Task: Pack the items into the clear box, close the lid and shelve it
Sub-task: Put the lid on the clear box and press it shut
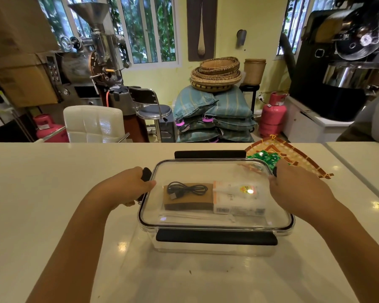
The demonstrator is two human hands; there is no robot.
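Clear box (214,243) lidded, cable (185,190) and cartons inside, each hand gripping side latches.

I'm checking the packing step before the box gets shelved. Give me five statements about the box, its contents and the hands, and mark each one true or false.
1. The lid lies on the clear box. True.
2. A black cable lies on the brown cardboard piece inside. True.
3. The left hand rests flat on the middle of the lid. False: it is at the box's left end, on the black side latch.
4. The box holds only the cable. False: a white packet lies to the right of the cardboard.
5. The right hand is at the box's right end. True.
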